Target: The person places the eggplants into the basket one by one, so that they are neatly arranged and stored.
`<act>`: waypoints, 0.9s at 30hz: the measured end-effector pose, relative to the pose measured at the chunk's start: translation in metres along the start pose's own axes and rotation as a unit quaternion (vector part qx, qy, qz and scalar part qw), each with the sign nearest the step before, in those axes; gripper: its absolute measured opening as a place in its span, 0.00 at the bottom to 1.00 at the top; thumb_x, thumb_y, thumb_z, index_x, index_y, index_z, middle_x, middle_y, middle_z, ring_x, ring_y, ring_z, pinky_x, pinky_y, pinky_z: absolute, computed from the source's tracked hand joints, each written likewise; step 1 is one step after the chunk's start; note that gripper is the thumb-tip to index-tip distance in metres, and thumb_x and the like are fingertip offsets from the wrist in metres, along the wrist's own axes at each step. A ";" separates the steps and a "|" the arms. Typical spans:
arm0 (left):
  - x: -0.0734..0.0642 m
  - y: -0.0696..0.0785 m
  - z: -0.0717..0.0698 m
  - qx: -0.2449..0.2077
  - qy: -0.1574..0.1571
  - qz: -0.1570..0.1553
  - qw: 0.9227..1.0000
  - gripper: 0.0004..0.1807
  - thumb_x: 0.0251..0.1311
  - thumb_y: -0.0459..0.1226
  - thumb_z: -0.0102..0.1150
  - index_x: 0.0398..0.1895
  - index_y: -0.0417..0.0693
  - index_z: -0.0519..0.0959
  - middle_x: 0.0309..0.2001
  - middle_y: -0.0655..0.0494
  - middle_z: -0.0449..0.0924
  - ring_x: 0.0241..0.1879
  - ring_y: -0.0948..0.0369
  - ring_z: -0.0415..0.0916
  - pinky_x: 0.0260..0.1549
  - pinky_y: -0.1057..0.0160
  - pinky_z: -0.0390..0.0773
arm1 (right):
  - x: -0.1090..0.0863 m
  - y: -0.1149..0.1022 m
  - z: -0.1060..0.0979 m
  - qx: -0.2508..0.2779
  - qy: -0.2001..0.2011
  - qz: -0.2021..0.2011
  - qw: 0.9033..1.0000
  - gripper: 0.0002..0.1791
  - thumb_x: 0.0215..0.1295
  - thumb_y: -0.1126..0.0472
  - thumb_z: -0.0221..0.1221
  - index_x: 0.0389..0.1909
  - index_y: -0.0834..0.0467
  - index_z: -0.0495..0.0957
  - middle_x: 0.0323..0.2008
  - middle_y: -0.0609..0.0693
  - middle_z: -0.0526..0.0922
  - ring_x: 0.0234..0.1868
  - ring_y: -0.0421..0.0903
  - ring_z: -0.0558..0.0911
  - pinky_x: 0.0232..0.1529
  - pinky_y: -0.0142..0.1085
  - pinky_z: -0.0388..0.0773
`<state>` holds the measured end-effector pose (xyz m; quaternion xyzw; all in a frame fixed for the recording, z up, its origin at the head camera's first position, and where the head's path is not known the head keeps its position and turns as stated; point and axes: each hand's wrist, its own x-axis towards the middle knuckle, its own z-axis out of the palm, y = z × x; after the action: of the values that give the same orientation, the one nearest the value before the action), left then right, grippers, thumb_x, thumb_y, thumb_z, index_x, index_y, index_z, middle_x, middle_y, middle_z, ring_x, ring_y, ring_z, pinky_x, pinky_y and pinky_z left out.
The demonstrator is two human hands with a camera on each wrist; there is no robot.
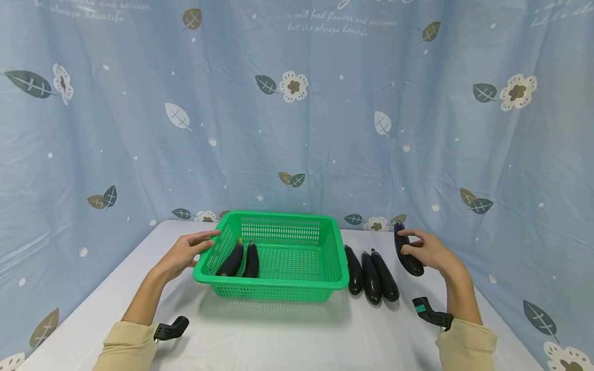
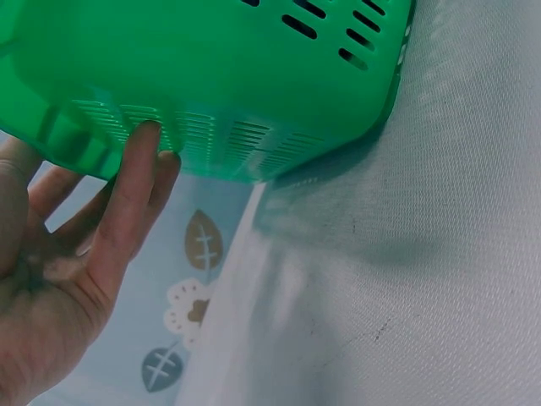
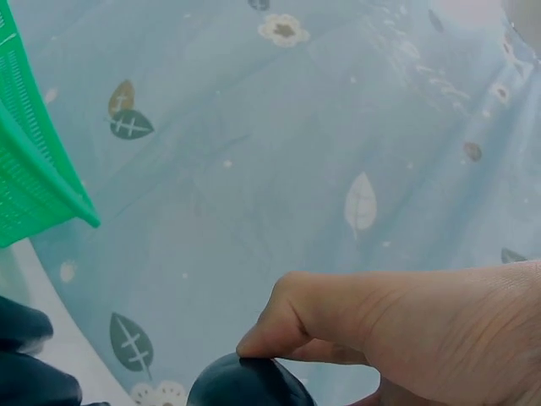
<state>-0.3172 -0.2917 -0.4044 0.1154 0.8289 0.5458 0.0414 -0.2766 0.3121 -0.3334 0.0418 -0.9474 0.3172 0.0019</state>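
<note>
A green plastic basket (image 1: 274, 291) stands on the white table with two eggplants (image 1: 251, 260) in its left part. At its left rim my left hand (image 1: 181, 253) holds the edge, some fingers over the rim and others against the outer wall, as the left wrist view shows. My right hand (image 1: 429, 250) pinches a dark eggplant (image 1: 408, 256) between thumb and fingers, to the right of the basket. In the right wrist view only the rounded end of that eggplant (image 3: 245, 385) appears below the fingers.
Several more eggplants (image 1: 371, 281) lie side by side on the table (image 1: 274, 345), between the basket and my right hand. Behind the table hangs a blue curtain (image 1: 325, 139) printed with leaves and flowers.
</note>
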 end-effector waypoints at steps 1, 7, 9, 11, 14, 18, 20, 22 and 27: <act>0.000 0.000 0.000 0.000 0.000 0.000 1.000 0.34 0.68 0.54 0.54 0.75 0.55 0.62 0.77 0.43 0.53 0.74 0.36 0.49 0.52 0.36 0.77 | 0.000 -0.001 0.000 0.001 0.000 0.000 1.000 0.30 0.69 0.55 0.54 0.69 0.60 0.64 0.62 0.76 0.68 0.60 0.71 0.73 0.48 0.57 0.79; 0.000 0.001 0.000 0.003 0.001 0.000 1.000 0.34 0.69 0.54 0.54 0.75 0.54 0.62 0.77 0.42 0.53 0.74 0.36 0.50 0.51 0.36 0.77 | -0.002 -0.004 0.000 0.010 -0.003 -0.007 1.000 0.29 0.69 0.55 0.54 0.69 0.60 0.65 0.62 0.76 0.69 0.57 0.68 0.76 0.47 0.54 0.80; 0.000 0.001 0.000 0.002 0.002 -0.001 1.000 0.34 0.68 0.54 0.54 0.75 0.54 0.62 0.76 0.42 0.53 0.74 0.36 0.50 0.51 0.36 0.78 | -0.002 -0.005 0.000 0.014 -0.005 -0.009 1.000 0.29 0.69 0.56 0.54 0.69 0.59 0.65 0.62 0.75 0.69 0.57 0.68 0.77 0.46 0.52 0.81; 0.000 0.000 0.000 0.000 0.002 -0.001 1.000 0.34 0.68 0.54 0.54 0.75 0.54 0.62 0.77 0.42 0.53 0.74 0.36 0.50 0.50 0.37 0.78 | -0.002 -0.006 0.001 0.015 -0.006 -0.012 1.000 0.29 0.69 0.55 0.55 0.69 0.59 0.65 0.62 0.74 0.70 0.57 0.67 0.77 0.46 0.51 0.81; 0.000 0.000 0.000 -0.002 0.003 -0.002 1.000 0.34 0.68 0.54 0.54 0.74 0.54 0.63 0.77 0.42 0.53 0.74 0.36 0.51 0.50 0.38 0.79 | -0.001 -0.007 0.001 0.017 -0.008 -0.015 1.000 0.29 0.69 0.55 0.55 0.70 0.58 0.66 0.62 0.74 0.70 0.58 0.67 0.76 0.45 0.51 0.81; 0.001 0.000 0.000 0.001 0.002 0.000 1.000 0.34 0.68 0.54 0.54 0.74 0.54 0.63 0.77 0.42 0.53 0.74 0.35 0.50 0.51 0.35 0.77 | 0.000 -0.010 0.002 0.022 -0.010 -0.019 1.000 0.30 0.69 0.54 0.55 0.70 0.57 0.65 0.63 0.74 0.70 0.59 0.68 0.75 0.45 0.51 0.81; 0.001 0.000 0.000 0.001 0.004 -0.002 1.000 0.34 0.68 0.54 0.54 0.74 0.55 0.63 0.77 0.43 0.53 0.74 0.36 0.49 0.52 0.34 0.76 | 0.000 -0.012 0.002 0.025 -0.010 -0.022 0.999 0.30 0.69 0.54 0.56 0.70 0.57 0.66 0.63 0.74 0.70 0.59 0.68 0.75 0.45 0.51 0.81; 0.001 0.000 0.001 0.002 0.004 -0.002 1.000 0.33 0.69 0.53 0.54 0.74 0.56 0.63 0.77 0.43 0.53 0.75 0.36 0.49 0.52 0.32 0.75 | 0.001 -0.014 0.003 0.025 -0.008 -0.026 0.999 0.30 0.69 0.54 0.56 0.70 0.56 0.66 0.63 0.73 0.70 0.59 0.68 0.76 0.45 0.51 0.81; 0.000 0.001 0.001 0.002 0.001 0.000 1.000 0.33 0.70 0.53 0.53 0.75 0.55 0.62 0.77 0.43 0.52 0.75 0.35 0.48 0.53 0.31 0.74 | 0.002 -0.017 0.007 0.014 -0.008 -0.033 0.999 0.29 0.68 0.54 0.57 0.69 0.54 0.67 0.63 0.72 0.71 0.61 0.68 0.75 0.45 0.53 0.81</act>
<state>-0.3170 -0.2904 -0.4040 0.1151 0.8298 0.5447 0.0400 -0.2775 0.2937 -0.3289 0.0761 -0.9410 0.3298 0.0040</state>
